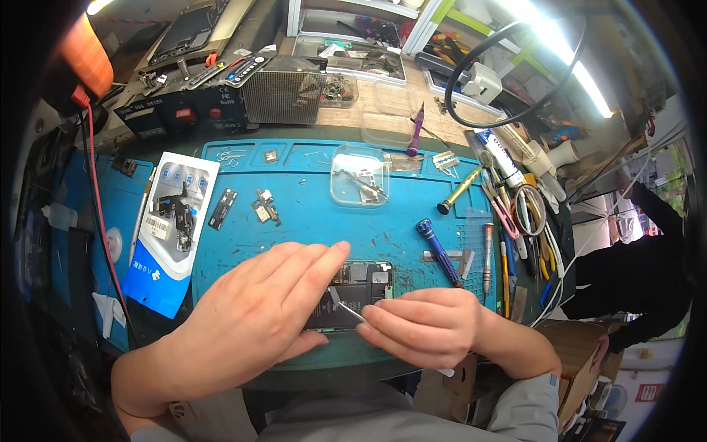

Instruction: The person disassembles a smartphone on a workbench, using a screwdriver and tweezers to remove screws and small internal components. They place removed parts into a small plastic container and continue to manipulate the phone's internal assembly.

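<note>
An opened phone [357, 283], with its black battery and green board edge showing, lies on the blue mat [309, 206]. My left hand [265, 309] braces it at its left side, fingers across the upper edge and thumb near the lower edge, hiding much of that end. My right hand [416, 324] pinches a thin metal tool [350, 311], which points into the phone at a small pale strip by the battery; whether it touches is unclear. Above lie small loose parts [265, 206], a plastic box [359, 173] of bits and a blue screwdriver [436, 247].
A white-and-blue parts package [155, 280] lies left. Tools [515, 228], tape rolls and cables crowd the right edge. Electrical devices [177, 110], trays [346, 59] and a looped black cable stand at the back. A person [641, 280] in dark clothing is at the right, near a cardboard box [567, 346].
</note>
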